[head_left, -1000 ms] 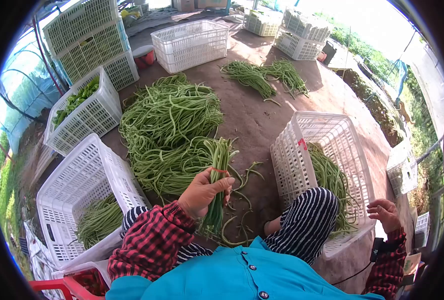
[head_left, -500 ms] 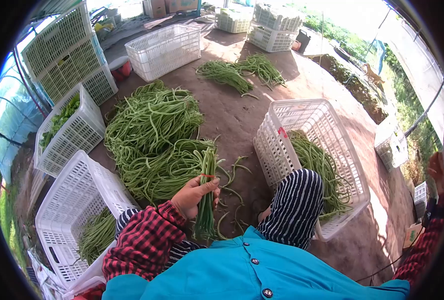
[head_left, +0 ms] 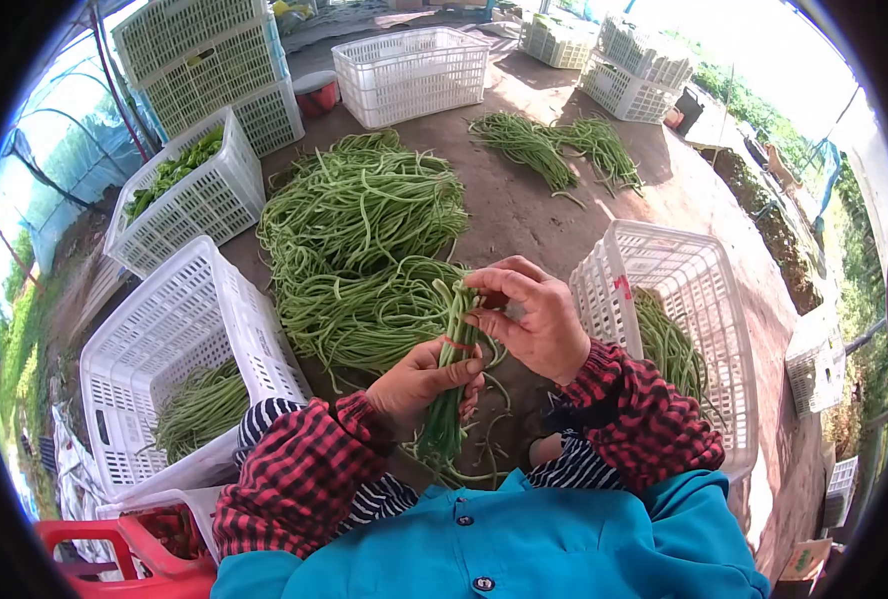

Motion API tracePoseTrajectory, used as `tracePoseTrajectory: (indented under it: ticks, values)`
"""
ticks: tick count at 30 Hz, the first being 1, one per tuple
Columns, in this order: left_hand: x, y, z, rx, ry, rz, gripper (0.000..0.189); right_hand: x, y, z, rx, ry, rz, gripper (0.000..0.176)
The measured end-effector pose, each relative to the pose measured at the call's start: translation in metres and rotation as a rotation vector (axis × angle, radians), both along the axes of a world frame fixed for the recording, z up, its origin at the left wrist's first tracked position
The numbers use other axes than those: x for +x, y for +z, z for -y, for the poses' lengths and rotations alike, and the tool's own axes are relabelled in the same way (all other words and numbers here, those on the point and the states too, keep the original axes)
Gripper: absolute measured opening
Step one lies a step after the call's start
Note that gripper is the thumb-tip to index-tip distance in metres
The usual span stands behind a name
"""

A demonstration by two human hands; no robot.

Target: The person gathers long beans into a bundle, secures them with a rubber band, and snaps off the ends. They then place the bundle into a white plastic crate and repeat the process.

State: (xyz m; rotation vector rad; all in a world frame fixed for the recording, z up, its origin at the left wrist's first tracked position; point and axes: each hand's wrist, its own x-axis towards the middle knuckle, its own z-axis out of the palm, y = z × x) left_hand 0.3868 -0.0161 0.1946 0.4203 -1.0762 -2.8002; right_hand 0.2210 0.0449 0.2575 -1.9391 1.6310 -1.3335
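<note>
My left hand (head_left: 426, 381) is wrapped round a bundle of long green beans (head_left: 451, 404), which hangs upright with a red band near its upper part. Just above it, my right hand (head_left: 529, 314) pinches the top ends of the same bundle with thumb and fingers. Behind the hands a large pile of long beans (head_left: 364, 215) lies on the ground. To the left, a white crate (head_left: 194, 349) holds more beans (head_left: 204, 409). On the right, another white crate (head_left: 734, 339) also has beans (head_left: 669, 344) inside.
Two loose bunches (head_left: 554, 150) lie farther off on the ground. At the back stands a white crate (head_left: 411, 85) beside a red bucket (head_left: 316, 94). Stacked crates (head_left: 204, 70) rise at the back left. A red plastic stool (head_left: 149, 554) is at the lower left.
My right hand has come in from the far right and now grips the bundle's top. The view has shifted, so the piles and crates appear farther right, and the red stool shows.
</note>
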Motion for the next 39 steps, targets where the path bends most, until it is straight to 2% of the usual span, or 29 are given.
tracePoseTrajectory:
  ticks: [1, 3, 5, 7, 9, 13, 16, 19, 21, 23, 25, 26, 28, 29, 32, 33, 35, 36, 37, 39]
  values:
    - [0.000, -0.001, 0.000, 0.006, 0.002, 0.011, 0.017, 0.001, -0.010, 0.003, 0.006, 0.002, 0.011, 0.024]
    - [-0.002, -0.001, 0.001, 0.015, 0.027, 0.005, 0.017, 0.000, -0.026, 0.005, -0.223, -0.074, 0.001, 0.022]
    - [-0.004, -0.005, 0.004, 0.013, 0.020, 0.029, 0.018, -0.004, -0.034, 0.004, -0.221, -0.078, 0.058, 0.019]
    - [-0.005, -0.008, 0.006, 0.009, 0.017, 0.049, 0.018, -0.009, -0.039, 0.004, -0.203, -0.056, 0.153, 0.019]
    - [-0.007, -0.009, 0.006, -0.065, -0.011, 0.051, 0.018, -0.016, -0.036, 0.006, -0.187, -0.049, 0.109, 0.019]
    - [-0.006, -0.010, 0.008, -0.102, -0.018, 0.057, 0.018, -0.027, -0.034, 0.010, -0.057, 0.101, 0.237, 0.018]
    - [-0.005, -0.010, 0.009, -0.163, -0.050, 0.048, 0.018, -0.033, -0.032, 0.012, -0.031, 0.224, 0.184, 0.016]
    - [-0.005, -0.012, 0.010, -0.278, 0.013, 0.102, 0.018, -0.035, -0.029, 0.008, 0.075, 0.185, 0.095, 0.013]
    - [-0.007, -0.013, 0.012, -0.333, 0.162, 0.161, 0.020, -0.034, -0.031, 0.005, 0.130, 0.156, 0.033, 0.013]
    - [-0.010, -0.012, 0.012, -0.399, 0.203, 0.189, 0.020, -0.032, -0.033, 0.002, 0.186, 0.128, -0.027, 0.015]
    - [-0.012, -0.016, 0.013, -0.484, 0.245, 0.199, 0.021, -0.030, -0.034, 0.000, 0.607, 0.234, 0.587, 0.018]
    - [-0.013, -0.015, 0.012, -0.485, 0.244, 0.198, 0.021, -0.029, -0.036, -0.001, 0.606, 0.233, 0.587, 0.018]
    - [-0.014, -0.014, 0.012, -0.636, 0.250, 0.214, 0.024, -0.028, -0.042, -0.001, 0.853, 0.434, 1.272, 0.016]
    - [-0.014, -0.016, 0.013, -0.637, 0.254, 0.214, 0.024, -0.028, -0.042, -0.001, 0.854, 0.437, 1.269, 0.016]
    - [-0.011, -0.023, 0.016, -0.598, 0.302, 0.278, 0.027, -0.036, -0.037, -0.007, 0.853, 0.832, 1.538, 0.010]
    - [-0.011, -0.023, 0.017, -0.618, 0.319, 0.278, 0.027, -0.035, -0.035, -0.007, 0.854, 0.833, 1.538, 0.010]
    - [-0.012, -0.023, 0.017, -0.640, 0.331, 0.280, 0.028, -0.027, -0.026, -0.006, 0.508, 0.557, 1.259, 0.009]
    - [-0.014, -0.024, 0.016, -0.633, 0.352, 0.261, 0.027, -0.021, -0.022, -0.005, 0.456, 0.409, 1.230, 0.018]
    - [-0.016, -0.025, 0.014, -0.626, 0.373, 0.241, 0.026, -0.018, -0.025, -0.004, 0.453, 0.405, 1.230, 0.018]
    - [-0.021, -0.026, 0.010, -0.695, 0.372, 0.226, 0.025, -0.015, -0.042, 0.000, 0.388, 0.186, 0.809, 0.022]
